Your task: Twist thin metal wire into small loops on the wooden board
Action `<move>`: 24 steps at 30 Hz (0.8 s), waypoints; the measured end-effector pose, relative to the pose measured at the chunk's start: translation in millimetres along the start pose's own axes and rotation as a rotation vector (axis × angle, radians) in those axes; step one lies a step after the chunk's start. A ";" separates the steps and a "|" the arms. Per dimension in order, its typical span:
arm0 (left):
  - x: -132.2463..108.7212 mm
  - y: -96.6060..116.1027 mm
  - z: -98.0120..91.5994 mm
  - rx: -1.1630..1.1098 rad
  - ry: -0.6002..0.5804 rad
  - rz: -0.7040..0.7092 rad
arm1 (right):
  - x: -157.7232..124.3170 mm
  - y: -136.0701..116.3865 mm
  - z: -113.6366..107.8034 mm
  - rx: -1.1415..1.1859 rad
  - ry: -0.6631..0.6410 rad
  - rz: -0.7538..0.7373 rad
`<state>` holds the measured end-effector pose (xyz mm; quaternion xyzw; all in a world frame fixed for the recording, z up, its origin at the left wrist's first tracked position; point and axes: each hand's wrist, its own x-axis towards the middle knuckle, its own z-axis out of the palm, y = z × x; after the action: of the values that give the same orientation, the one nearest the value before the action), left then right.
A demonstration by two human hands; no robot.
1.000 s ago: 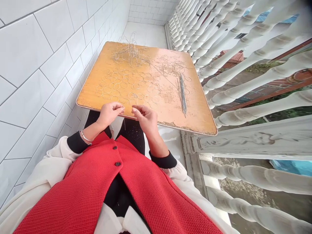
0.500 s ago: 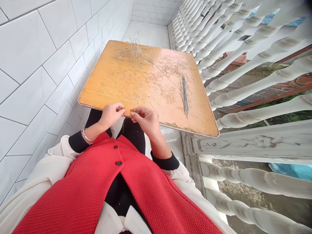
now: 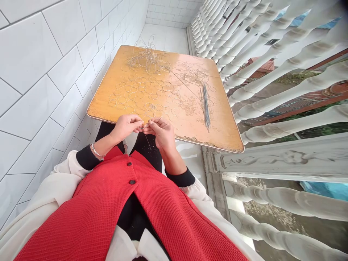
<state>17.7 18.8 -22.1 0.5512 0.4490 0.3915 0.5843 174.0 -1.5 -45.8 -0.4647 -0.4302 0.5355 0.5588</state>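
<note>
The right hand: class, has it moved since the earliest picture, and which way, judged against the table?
Yes. Against the table, the right hand has shifted left, closer to the left hand.

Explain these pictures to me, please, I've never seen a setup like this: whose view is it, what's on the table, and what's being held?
There's no machine here, just a person's two bare hands. The view comes from a camera worn on the head, looking forward and down, so the red textured garment at the bottom is the wearer's own.

The rectangular table with a worn yellow-orange and pinkish top carries many thin round wire rings, a tangled heap of thin wire at the far edge, and a bundle of straight grey rods on the right.

At the near edge, the left hand and right hand pinch a thin wire between their fingertips; one end hangs below. Its full shape is too small to tell.
</note>
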 end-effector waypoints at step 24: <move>1.5 3.4 -9.5 -0.176 0.094 0.020 | 0.4 2.3 -8.7 -0.048 0.140 -0.112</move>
<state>9.2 23.3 -18.8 0.4832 0.4343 0.4607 0.6047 182.0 -1.7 -49.8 -0.4893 -0.4281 0.4592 0.6053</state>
